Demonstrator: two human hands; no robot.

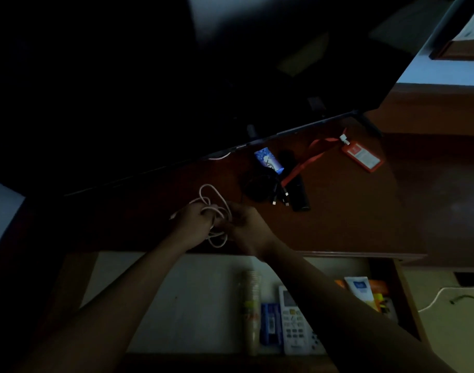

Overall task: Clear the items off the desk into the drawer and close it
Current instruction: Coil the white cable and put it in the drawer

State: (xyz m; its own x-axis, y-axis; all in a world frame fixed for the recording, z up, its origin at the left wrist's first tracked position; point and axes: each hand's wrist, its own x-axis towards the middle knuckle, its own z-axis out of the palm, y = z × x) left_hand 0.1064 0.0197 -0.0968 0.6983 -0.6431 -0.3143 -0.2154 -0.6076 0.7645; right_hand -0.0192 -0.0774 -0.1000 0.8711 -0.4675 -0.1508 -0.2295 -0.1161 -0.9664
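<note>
Both hands, the left hand (195, 220) and the right hand (245, 224), close their fingers around one pale pink cable (215, 211), its loops hanging between them over the desk (351, 211). No writing is readable. Below, one open drawer (176, 305) holds one white remote (293, 321).

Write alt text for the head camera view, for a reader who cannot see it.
In dim light, the left hand and right hand bundle a pale looped cable above a dark wooden desk. Behind lie a black cable bundle, blue packet and orange lanyard badge. Below, the open drawer holds a white remote.
</note>
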